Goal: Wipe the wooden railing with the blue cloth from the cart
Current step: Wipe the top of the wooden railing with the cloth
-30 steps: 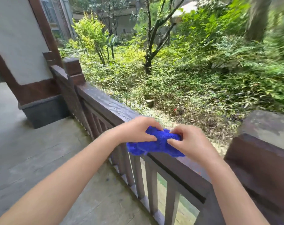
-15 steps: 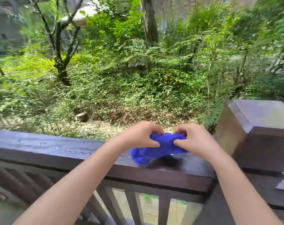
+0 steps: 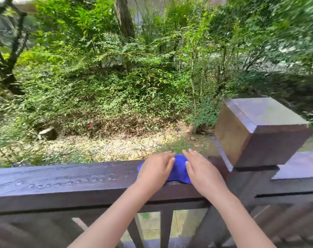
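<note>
Both hands, left hand (image 3: 154, 170) and right hand (image 3: 202, 171), lie flat with fingers spread, pressing the blue cloth (image 3: 179, 168) onto the railing (image 3: 62, 183) beside the post (image 3: 259, 133). Keep even pressure and sweep left toward the water drops (image 3: 66, 183).
</note>
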Demonstrator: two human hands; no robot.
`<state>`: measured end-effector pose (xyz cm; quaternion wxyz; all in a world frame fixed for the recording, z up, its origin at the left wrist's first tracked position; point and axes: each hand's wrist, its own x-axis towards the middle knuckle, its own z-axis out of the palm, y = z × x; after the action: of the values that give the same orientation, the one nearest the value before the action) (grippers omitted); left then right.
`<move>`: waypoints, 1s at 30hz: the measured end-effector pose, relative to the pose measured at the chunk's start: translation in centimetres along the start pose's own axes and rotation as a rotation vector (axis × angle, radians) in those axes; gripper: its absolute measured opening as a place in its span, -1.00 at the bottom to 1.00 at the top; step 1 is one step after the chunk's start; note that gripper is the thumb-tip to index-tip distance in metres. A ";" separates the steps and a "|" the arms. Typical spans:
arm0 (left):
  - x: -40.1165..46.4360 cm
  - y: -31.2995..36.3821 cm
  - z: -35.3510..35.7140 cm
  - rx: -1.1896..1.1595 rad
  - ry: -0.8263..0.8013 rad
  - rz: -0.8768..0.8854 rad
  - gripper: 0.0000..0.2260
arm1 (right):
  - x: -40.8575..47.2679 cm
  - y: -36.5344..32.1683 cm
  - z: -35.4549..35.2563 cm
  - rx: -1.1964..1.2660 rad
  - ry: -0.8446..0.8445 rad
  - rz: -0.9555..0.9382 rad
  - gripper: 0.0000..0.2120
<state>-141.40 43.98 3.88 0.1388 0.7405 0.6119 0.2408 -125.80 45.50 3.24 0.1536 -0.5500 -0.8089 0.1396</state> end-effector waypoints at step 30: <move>-5.3 -4.5 -0.1 0.308 0.008 -0.365 -0.41 | 0.2 -1.6 4.1 0.035 0.011 -0.062 -0.50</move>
<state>-145.91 39.79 0.72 0.0631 0.6293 0.7655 0.1185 -128.83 44.90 0.16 0.1717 -0.5227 -0.8222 0.1459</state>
